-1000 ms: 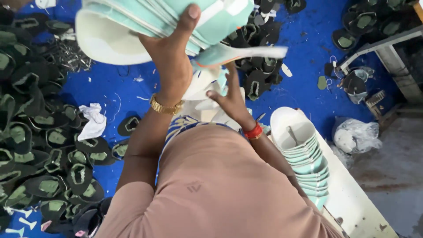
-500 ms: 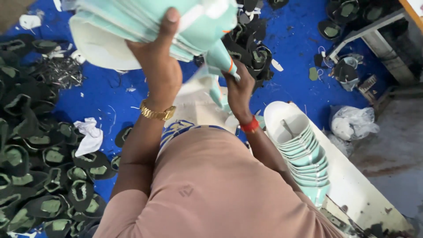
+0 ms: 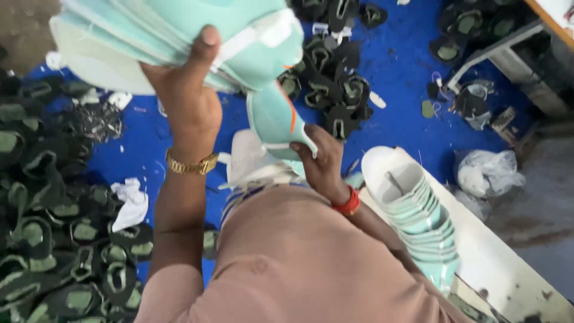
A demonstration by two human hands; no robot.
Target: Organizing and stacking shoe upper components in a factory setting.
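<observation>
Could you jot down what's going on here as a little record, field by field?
Left hand: raised, gripping a thick stack of mint-green shoe pieces
Right hand: holding one mint-green piece with an orange line
Right side: nested pile of mint pieces on a white board
Floor: blue sheet, black-and-green pieces heaped on the left

I see mint uppers [image 3: 179,36] in left hand [image 3: 185,101]: smooth matt synthetic, white strap trim, soft foam-like edge. Single upper [image 3: 275,119] in right hand [image 3: 323,167]: same matt mint sheet, orange stitch line. Watch [image 3: 191,165]: shiny gold metal. Wristband [image 3: 348,205]: red cloth or thread, cannot tell which. Shirt [image 3: 299,269]: matt pinkish knit cloth. Floor sheet [image 3: 400,90]: blue, slightly glossy plastic. Black pieces [image 3: 60,263]: matt fabric, green inserts. Bag [image 3: 487,173]: clear crinkled plastic. Bench [image 3: 508,269]: white, scuffed.
</observation>
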